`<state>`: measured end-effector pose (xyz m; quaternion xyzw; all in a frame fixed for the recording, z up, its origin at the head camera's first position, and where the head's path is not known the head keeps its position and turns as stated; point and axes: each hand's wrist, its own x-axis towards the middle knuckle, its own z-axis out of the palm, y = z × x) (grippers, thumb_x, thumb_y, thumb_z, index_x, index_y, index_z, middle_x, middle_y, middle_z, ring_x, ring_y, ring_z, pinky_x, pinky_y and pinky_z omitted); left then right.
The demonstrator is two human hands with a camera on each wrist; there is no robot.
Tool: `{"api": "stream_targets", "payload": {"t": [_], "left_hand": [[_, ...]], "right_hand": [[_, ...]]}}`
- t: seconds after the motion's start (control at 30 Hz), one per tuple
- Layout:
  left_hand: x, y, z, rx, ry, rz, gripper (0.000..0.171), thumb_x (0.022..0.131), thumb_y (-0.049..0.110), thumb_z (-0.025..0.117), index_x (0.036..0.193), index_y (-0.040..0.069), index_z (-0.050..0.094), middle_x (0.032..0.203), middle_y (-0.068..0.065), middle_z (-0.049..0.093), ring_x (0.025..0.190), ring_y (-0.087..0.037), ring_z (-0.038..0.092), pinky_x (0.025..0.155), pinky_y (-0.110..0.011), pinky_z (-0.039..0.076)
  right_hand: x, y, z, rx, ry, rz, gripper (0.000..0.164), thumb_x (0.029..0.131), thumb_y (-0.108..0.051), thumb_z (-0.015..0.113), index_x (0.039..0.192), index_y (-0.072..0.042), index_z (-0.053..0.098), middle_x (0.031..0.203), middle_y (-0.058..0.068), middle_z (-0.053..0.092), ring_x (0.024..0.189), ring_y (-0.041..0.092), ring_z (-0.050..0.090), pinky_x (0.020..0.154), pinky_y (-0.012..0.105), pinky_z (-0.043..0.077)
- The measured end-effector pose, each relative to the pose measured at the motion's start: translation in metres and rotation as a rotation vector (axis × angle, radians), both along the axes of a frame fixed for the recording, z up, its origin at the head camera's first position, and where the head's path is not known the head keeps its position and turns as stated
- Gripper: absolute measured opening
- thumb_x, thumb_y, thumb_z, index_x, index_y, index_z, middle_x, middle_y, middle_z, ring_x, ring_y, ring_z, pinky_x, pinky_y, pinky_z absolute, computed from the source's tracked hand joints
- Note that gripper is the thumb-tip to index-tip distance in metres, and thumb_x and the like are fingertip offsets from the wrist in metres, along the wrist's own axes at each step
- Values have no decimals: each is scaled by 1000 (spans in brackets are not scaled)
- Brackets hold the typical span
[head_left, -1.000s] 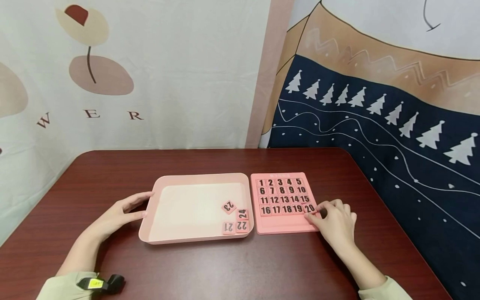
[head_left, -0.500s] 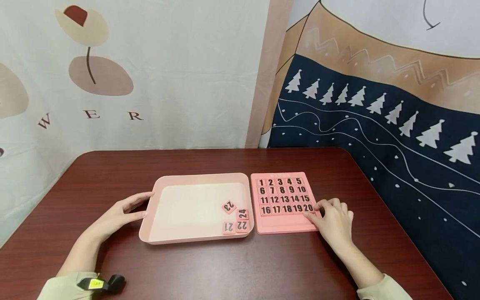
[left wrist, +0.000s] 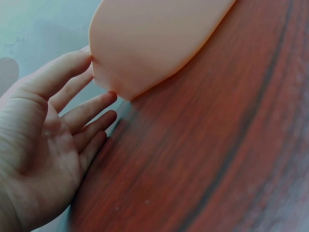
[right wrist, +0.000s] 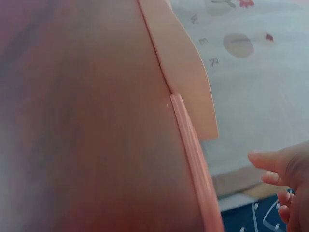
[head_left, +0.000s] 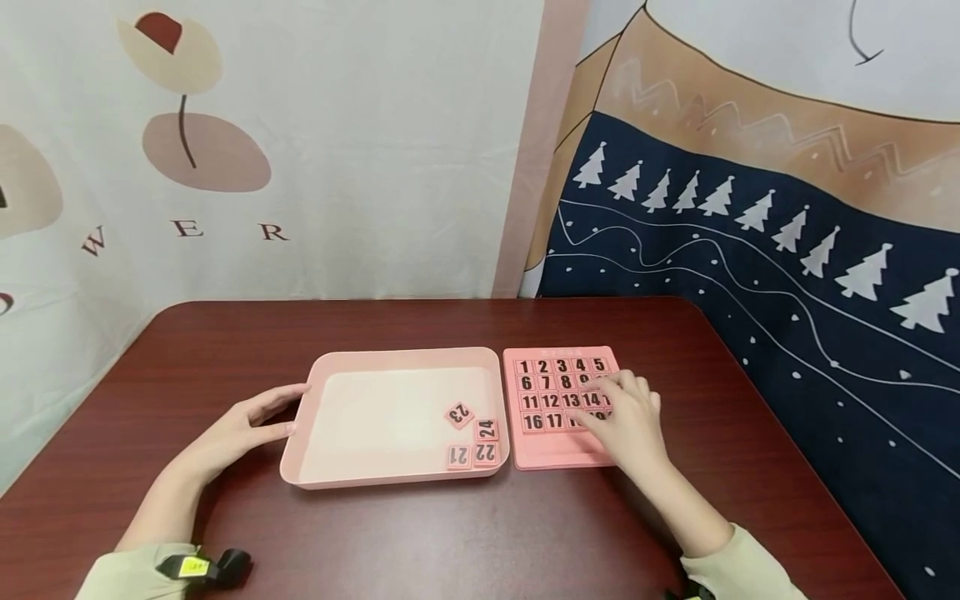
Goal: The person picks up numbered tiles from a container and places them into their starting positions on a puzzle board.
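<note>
My left hand (head_left: 243, 429) is at the left end of a pale pink tray (head_left: 405, 360), thumb and fingertips touching its wall with the fingers loosely extended. In the tray's near right corner lie number tiles 23 (head_left: 459, 415), 24 (head_left: 486, 431), 21 (head_left: 458, 457) and 22 (head_left: 485, 453). Right beside the tray is a pink number board (head_left: 558, 455) with rows of tiles counting up from 1. My right hand (head_left: 633, 421) hovers over the board's right side, thumb and fingers apart, nothing visible between them. It hides tiles at the right ends of the lower rows.
Both tray and board stand on a dark red-brown wooden table (head_left: 390, 542). Behind the table hangs a printed cloth (head_left: 390, 167). A black strap device (head_left: 206, 568) is worn on the left wrist.
Tile 20, tilted at first, came to lie straight in its row under my right fingers. My right hand then let go and moved left over the board. The left hand stayed put.
</note>
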<state>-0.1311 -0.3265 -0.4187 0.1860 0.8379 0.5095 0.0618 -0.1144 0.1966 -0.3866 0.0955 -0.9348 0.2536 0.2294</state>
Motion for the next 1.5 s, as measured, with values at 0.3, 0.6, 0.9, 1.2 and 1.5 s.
{"api": "stream_targets", "payload": {"t": [0.3,0.6,0.9,1.2,1.5], "left_hand": [[-1,0,0,-2,-2,2,54,93,11,63,143,6,43,137,11,47,122,10,37,91,-11,35],[0,0,1,-12,-2,11,54,93,12,63,143,5,43,136,13,47,122,11,36,91,-10,34],[0,0,0,-14,-9,15,55,93,12,64,143,4,43,137,12,47,122,11,36,91,-10,34],[1,1,1,-8,-17,12,54,93,13,64,143,6,44,139,6,47,122,10,37,92,-11,34],[1,1,0,-6,-15,13,54,93,13,63,143,7,44,139,5,47,122,10,36,92,-11,34]], "right_hand": [[-14,-41,10,-55,14,226,38,66,-22,89,99,-12,73,96,4,55,95,25,46,79,43,31],[-24,-65,12,43,-32,466,40,66,-28,88,101,-19,73,91,-4,49,91,18,44,81,41,33],[-33,-89,10,203,-120,750,38,68,-38,84,103,-25,74,94,-7,49,90,12,41,80,35,33],[-35,-110,7,390,-220,806,33,68,-36,85,99,-31,74,89,-11,50,89,7,38,78,28,29],[-38,-115,3,461,-260,806,31,69,-33,84,98,-35,74,89,-13,50,85,6,38,78,27,29]]}}
